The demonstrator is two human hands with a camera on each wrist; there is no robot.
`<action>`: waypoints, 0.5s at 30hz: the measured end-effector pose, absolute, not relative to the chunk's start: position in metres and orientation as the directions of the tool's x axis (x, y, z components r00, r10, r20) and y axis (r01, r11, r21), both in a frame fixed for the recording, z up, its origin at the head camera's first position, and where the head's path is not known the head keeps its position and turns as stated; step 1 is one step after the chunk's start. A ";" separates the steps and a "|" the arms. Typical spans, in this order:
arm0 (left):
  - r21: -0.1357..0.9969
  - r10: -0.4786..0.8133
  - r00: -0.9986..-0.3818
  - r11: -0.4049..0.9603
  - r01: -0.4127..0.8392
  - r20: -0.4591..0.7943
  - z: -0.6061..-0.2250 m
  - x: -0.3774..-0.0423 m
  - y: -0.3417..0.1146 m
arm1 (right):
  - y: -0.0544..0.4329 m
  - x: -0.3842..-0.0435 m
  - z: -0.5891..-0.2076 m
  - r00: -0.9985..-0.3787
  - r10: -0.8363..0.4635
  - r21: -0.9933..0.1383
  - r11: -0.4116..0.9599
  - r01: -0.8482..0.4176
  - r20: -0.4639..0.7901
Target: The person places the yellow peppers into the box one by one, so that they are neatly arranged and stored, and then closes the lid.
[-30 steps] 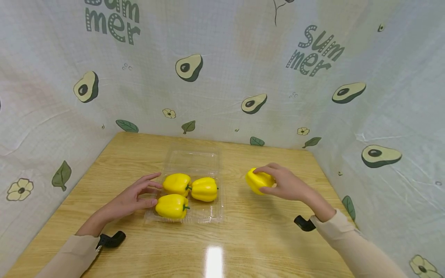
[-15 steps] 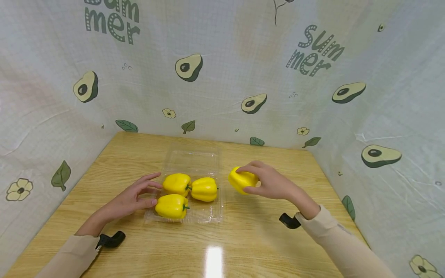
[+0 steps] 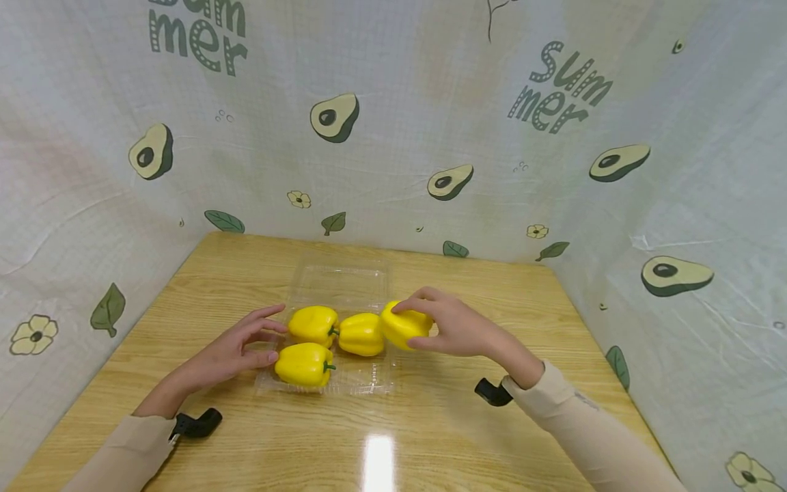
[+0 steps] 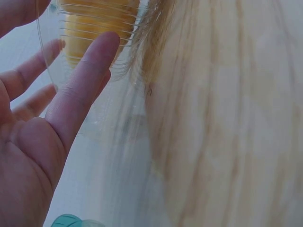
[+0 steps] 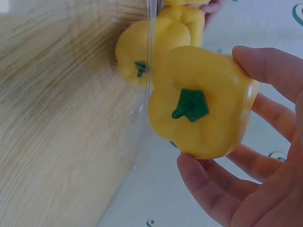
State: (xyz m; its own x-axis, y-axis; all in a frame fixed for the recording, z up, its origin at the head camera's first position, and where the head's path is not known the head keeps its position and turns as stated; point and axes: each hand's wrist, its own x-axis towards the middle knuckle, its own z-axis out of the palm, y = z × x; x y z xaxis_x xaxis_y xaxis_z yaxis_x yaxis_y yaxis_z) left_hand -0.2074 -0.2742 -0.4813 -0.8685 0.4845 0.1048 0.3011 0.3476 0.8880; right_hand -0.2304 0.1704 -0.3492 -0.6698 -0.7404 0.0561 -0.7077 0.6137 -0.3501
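A clear plastic clamshell box [image 3: 356,379] lies on the table with its lid [image 3: 344,281] folded back, away from me. Inside are three yellow bell peppers: one back left [image 3: 312,324], one front left [image 3: 302,364] and one at the back right [image 3: 361,335]. My left hand [image 3: 230,348] rests at the box's left side, fingers loosely extended; the left wrist view has its fingers along the ridged clear wall. Between thumb and fingers my right hand [image 3: 455,326] holds another yellow bell pepper [image 3: 402,326] at the box's right edge. Its green stem [image 5: 193,105] shows in the right wrist view.
The wooden table [image 3: 443,424] meets a printed cloth [image 3: 393,137] at the back and both sides. Black wrist-worn pieces stick out under the left sleeve [image 3: 199,424] and the right sleeve [image 3: 492,392].
My right hand has carried its bell pepper leftward, from well right of the box to the box's right edge. The left hand and the peppers in the box stay in place.
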 end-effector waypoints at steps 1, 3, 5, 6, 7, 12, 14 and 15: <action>0.889 0.486 -0.868 0.345 0.302 0.106 -0.481 -0.207 -0.274 | 0.169 -0.230 -0.349 -0.667 -0.743 -0.355 0.611 -0.708 0.051; 0.890 0.487 -0.866 0.340 0.305 0.110 -0.482 -0.207 -0.275 | 0.165 -0.230 -0.350 -0.653 -0.756 -0.359 0.597 -0.717 0.049; 0.889 0.488 -0.865 0.339 0.308 0.114 -0.482 -0.207 -0.275 | 0.162 -0.229 -0.350 -0.637 -0.769 -0.364 0.581 -0.728 0.046; 0.890 0.488 -0.865 0.337 0.309 0.115 -0.482 -0.207 -0.274 | 0.160 -0.229 -0.350 -0.629 -0.776 -0.363 0.574 -0.733 0.043; 0.890 0.488 -0.865 0.335 0.309 0.116 -0.482 -0.207 -0.274 | 0.158 -0.228 -0.350 -0.620 -0.784 -0.362 0.567 -0.740 0.040; 0.885 0.487 -0.866 0.345 0.312 0.116 -0.483 -0.207 -0.273 | 0.150 -0.226 -0.350 -0.578 -0.816 -0.354 0.536 -0.766 0.016; 0.885 0.486 -0.867 0.347 0.309 0.112 -0.483 -0.208 -0.273 | 0.147 -0.225 -0.350 -0.565 -0.825 -0.353 0.527 -0.773 0.007; 0.886 0.487 -0.866 0.346 0.309 0.111 -0.483 -0.208 -0.273 | 0.145 -0.224 -0.350 -0.559 -0.829 -0.354 0.522 -0.776 0.003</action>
State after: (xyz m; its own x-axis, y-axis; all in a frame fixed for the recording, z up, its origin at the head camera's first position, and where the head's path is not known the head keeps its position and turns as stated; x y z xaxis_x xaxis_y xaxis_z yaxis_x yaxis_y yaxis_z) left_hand -0.2079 -0.2731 -0.4828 -0.8660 0.4875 0.1114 0.3089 0.3463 0.8858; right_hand -0.2241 0.1452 -0.3499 -0.5595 -0.8288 0.0028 -0.7757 0.5225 -0.3539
